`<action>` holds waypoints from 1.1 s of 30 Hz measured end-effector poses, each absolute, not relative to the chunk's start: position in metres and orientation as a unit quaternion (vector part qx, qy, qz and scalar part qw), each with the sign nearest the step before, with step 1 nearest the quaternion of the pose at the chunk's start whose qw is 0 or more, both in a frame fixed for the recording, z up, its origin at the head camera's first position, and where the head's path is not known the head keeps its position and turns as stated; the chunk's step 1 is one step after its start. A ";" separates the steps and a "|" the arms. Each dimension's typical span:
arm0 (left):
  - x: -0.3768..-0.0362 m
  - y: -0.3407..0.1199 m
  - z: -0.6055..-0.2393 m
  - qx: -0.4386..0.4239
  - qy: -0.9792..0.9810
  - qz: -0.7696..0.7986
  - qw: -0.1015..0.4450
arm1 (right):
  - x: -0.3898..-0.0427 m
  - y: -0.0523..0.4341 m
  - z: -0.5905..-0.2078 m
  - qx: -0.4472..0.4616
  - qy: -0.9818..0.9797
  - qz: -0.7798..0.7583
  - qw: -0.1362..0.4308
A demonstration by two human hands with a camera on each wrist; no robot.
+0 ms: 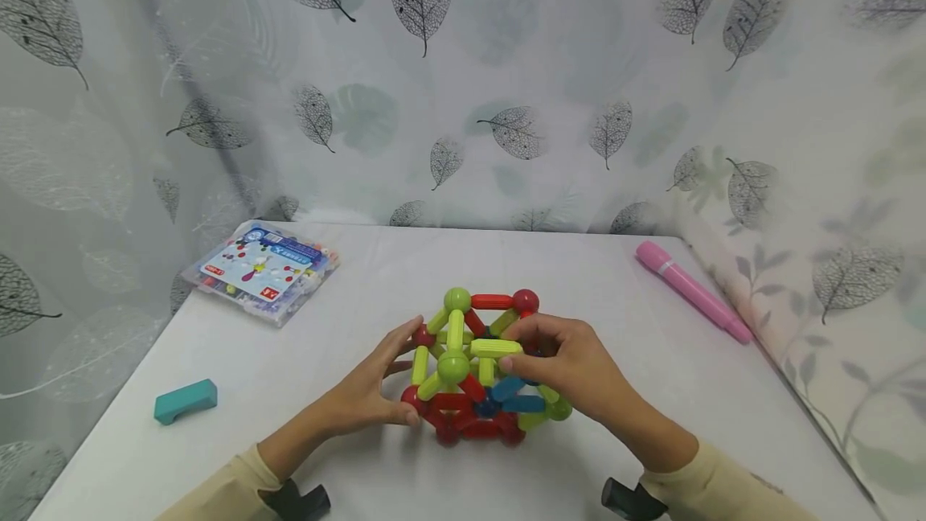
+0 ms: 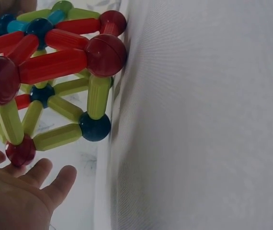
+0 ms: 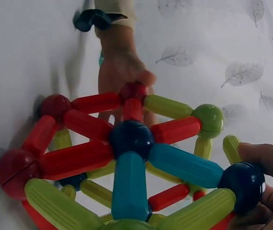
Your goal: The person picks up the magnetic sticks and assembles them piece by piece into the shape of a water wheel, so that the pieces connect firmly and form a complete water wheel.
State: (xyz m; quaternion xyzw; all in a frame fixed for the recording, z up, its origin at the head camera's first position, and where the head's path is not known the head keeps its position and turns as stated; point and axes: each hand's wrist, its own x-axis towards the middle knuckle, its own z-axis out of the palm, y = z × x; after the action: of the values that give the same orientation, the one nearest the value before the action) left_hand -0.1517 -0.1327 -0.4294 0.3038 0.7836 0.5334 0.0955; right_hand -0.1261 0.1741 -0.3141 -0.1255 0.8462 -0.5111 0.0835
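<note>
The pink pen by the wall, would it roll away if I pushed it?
Probably, if pushed sideways: the pink pen looks round and smooth and lies flat on the table. It looks like rigid plastic, so it likely stays stiff. The curtain beside it might stop it.

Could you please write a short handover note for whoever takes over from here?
Left hand: open, fingers resting against the left side of the magnetic rod-and-ball structure.
Right hand: pinching a light green rod on the structure's top right.
The structure stands mid-table. Parts box back left, teal block front left, pink pen right.
Done: a multi-tier frame is built. Left: seating that green rod, probably.
</note>
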 end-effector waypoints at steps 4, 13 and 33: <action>-0.152 -0.132 -0.429 0.302 0.782 0.537 0.098 | -0.123 0.173 -0.316 -0.124 0.846 -0.513 0.079; -0.152 -0.131 -0.426 0.309 0.784 0.531 0.087 | -0.116 0.171 -0.318 -0.123 0.878 -0.463 0.030; -0.149 -0.139 -0.415 0.347 0.880 0.318 -0.060 | -0.114 0.174 -0.338 -0.206 0.850 -0.482 -0.047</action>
State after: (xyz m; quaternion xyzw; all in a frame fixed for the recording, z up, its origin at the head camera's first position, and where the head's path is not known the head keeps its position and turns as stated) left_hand -0.1487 -0.1394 -0.4148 0.3466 0.8804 0.3181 -0.0597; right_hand -0.1142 0.1744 -0.3377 -0.2063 0.8503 -0.4819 -0.0471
